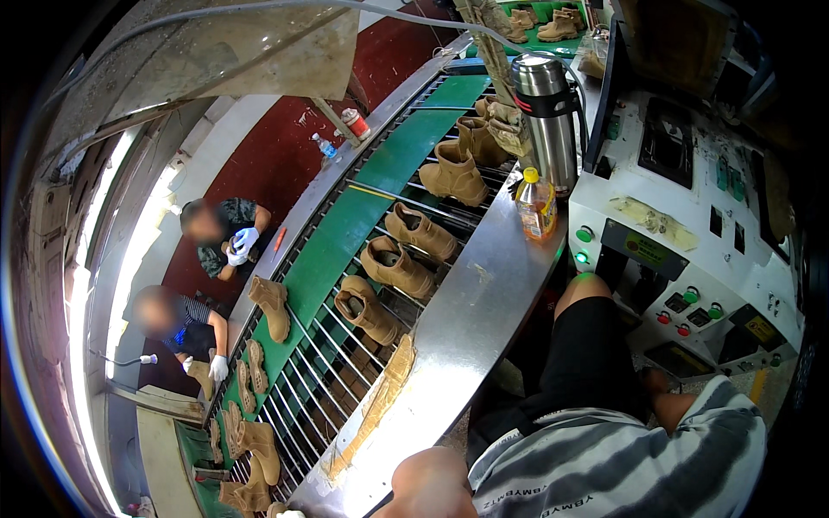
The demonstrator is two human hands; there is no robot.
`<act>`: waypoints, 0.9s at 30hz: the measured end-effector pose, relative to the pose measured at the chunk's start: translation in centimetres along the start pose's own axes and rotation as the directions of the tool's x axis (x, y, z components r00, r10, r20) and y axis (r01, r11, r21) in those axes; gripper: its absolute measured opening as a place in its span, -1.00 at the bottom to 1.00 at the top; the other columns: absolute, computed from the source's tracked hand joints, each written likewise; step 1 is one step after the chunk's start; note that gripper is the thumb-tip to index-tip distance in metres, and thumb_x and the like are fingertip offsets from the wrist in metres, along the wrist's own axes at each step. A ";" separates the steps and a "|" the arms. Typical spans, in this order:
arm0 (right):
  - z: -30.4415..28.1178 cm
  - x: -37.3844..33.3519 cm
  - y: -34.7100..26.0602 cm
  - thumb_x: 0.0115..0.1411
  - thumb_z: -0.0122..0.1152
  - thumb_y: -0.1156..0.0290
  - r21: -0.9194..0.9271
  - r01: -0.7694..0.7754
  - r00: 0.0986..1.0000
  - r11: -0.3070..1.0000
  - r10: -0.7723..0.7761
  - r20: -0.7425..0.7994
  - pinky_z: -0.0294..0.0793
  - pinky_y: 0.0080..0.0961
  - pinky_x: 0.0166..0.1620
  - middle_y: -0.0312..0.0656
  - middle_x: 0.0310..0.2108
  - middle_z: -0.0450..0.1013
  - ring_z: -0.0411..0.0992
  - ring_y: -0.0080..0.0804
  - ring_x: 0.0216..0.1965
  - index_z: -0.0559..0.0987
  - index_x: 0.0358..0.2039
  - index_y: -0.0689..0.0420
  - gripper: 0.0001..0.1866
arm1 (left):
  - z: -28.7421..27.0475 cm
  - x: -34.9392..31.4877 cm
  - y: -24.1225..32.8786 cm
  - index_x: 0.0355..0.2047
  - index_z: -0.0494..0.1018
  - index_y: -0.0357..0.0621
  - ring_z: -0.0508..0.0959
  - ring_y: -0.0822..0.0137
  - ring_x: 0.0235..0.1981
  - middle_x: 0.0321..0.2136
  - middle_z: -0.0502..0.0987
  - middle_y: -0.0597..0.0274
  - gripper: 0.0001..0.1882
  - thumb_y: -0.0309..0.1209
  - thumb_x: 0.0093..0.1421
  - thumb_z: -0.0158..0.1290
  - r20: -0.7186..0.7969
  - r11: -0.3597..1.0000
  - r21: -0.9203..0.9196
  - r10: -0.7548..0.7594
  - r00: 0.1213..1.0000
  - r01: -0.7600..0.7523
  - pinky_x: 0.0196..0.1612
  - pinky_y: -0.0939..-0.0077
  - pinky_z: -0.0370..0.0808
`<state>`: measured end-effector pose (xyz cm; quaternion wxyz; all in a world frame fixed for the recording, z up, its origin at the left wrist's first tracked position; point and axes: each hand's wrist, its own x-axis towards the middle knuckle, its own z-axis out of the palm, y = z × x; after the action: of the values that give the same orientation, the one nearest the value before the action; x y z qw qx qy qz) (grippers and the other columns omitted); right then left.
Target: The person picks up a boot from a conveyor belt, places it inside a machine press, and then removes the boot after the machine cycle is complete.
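My left arm (429, 485) comes in at the lower edge, beside the metal ledge (484, 302) of a roller conveyor. At the bottom edge a small white patch (292, 514), perhaps my gloved left hand, shows next to tan boots (259, 453); its fingers cannot be made out. My right hand is out of sight beyond the striped grey sleeve (717, 432). Along the near rollers stand several tan ankle boots (397, 268). One more boot (272, 308) is on the green belt (337, 250), with loose soles (250, 375) lower down.
Across the conveyor, two people wear white gloves; the nearer handles a tan boot (200, 376). A steel flask (549, 129) and a yellow-capped bottle (535, 207) stand on the ledge. To the right is a white machine (691, 242) with buttons. Torn brown tape (376, 406) edges the ledge.
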<state>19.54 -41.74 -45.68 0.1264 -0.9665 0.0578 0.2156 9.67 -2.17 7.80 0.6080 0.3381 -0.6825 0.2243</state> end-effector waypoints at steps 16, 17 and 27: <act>-0.3 -0.7 0.5 0.14 0.03 0.04 0.000 -0.029 1.000 1.000 0.029 -0.011 0.49 -0.06 -0.14 0.06 -0.32 0.55 0.53 0.05 -0.23 0.65 -0.32 0.08 -0.60 | -0.3 -0.3 -1.2 -0.46 0.55 -0.15 0.45 0.37 -0.63 -0.54 0.49 0.19 -0.79 -0.45 0.23 -0.07 0.003 0.996 -0.088 0.020 1.000 -0.020 -0.62 0.58 0.31; -0.1 -0.6 0.7 0.14 0.03 0.05 0.002 -0.018 1.000 1.000 0.019 -0.023 0.49 -0.06 -0.14 0.05 -0.33 0.55 0.53 0.05 -0.24 0.65 -0.32 0.08 -0.60 | -0.3 -0.2 -1.4 -0.46 0.55 -0.14 0.44 0.38 -0.63 -0.54 0.49 0.20 -0.79 -0.45 0.23 -0.07 0.018 0.996 -0.087 0.026 0.999 -0.025 -0.61 0.59 0.31; -0.2 -1.0 0.7 0.14 0.02 0.06 0.024 -0.023 0.999 0.999 0.024 -0.034 0.48 -0.05 -0.13 0.05 -0.30 0.55 0.52 0.05 -0.22 0.65 -0.31 0.07 -0.61 | -0.8 0.7 -2.4 -0.53 0.51 -0.03 0.42 0.45 -0.62 -0.56 0.43 0.36 -0.73 -0.42 0.24 -0.16 0.108 0.997 -0.013 0.077 0.991 -0.076 -0.58 0.64 0.30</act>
<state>18.59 -42.37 -45.26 0.1341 -0.9678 0.0740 0.1998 11.90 -3.34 8.33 0.5625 0.3208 -0.7277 0.2259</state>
